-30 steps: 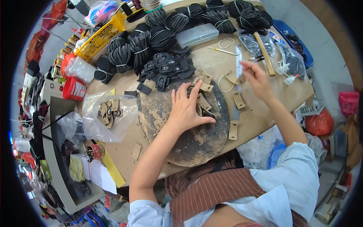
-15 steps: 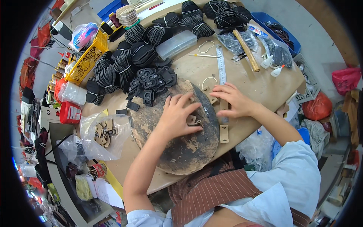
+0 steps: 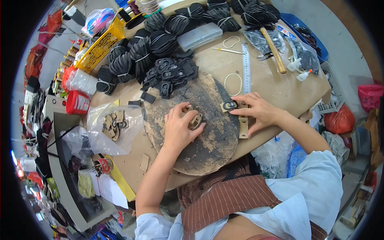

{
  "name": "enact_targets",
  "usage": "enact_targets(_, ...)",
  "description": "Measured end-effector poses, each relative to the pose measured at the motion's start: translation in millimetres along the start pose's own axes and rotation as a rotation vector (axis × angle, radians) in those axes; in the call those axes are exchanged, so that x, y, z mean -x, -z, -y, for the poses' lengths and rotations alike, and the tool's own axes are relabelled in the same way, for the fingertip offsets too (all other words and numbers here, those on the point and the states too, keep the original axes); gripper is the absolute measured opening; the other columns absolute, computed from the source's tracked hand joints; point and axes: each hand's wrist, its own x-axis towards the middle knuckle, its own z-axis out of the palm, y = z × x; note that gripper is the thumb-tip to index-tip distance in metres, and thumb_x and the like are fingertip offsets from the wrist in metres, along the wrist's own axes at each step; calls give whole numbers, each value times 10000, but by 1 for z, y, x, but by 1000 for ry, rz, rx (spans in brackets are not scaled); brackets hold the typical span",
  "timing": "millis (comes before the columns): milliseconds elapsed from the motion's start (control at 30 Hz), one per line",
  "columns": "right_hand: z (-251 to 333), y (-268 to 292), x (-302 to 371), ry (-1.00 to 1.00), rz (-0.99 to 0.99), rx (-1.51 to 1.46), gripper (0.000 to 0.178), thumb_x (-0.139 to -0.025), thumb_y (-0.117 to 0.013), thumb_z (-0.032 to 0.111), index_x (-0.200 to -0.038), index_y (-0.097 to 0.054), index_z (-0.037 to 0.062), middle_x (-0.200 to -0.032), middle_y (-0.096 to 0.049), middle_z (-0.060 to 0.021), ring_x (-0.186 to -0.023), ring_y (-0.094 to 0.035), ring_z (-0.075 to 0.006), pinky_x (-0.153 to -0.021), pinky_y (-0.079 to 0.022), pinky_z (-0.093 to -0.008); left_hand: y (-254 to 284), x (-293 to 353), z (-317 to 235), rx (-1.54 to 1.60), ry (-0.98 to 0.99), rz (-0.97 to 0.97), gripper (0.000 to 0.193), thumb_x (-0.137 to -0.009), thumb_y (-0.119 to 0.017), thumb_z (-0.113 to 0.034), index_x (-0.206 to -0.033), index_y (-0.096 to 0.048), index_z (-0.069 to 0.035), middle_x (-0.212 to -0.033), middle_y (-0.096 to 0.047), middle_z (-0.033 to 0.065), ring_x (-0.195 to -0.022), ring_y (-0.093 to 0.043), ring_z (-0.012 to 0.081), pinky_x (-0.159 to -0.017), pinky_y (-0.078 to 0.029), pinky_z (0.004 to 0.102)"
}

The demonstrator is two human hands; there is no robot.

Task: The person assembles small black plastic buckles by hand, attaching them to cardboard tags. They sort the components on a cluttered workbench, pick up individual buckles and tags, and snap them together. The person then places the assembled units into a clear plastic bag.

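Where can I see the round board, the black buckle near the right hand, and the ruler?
Round board (image 3: 212,149), head view: on its bare top.
Black buckle (image 3: 229,105), head view: on its middle.
Ruler (image 3: 246,69), head view: halfway along its visible length.

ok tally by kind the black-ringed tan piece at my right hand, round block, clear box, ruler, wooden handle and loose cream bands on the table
Black-ringed tan piece at the right hand: 1
Round block: 1
Clear box: 1
Ruler: 1
Wooden handle: 1
Loose cream bands: 2
Total: 7
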Motion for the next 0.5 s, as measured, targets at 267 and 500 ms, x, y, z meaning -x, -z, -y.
enact_targets(267, 3, -8, -1, 120, -68, 19, 589, -567, -818, 384, -1079, -632, 162, -1191, -508, -132, -1006, -517, -339, -848, -434, -417, 12, -9, 26, 274, 256, -374, 346, -641, -804, -201, -908, -643, -51, -1031, -538, 135, -963, -548, 283, -836, -460, 357)
enact_targets(500, 12, -5, 9, 86, 93, -29, 343, -586, -809, 273, -807, -619, 93, -876, -585, -68, -806, -569, -281, -706, -466, -374, 121, -1, 95, -203, 584, -78, 406, -635, -781, -232, -982, -660, -58, -1075, -560, 156, -984, -578, 303, -829, -488, 388)
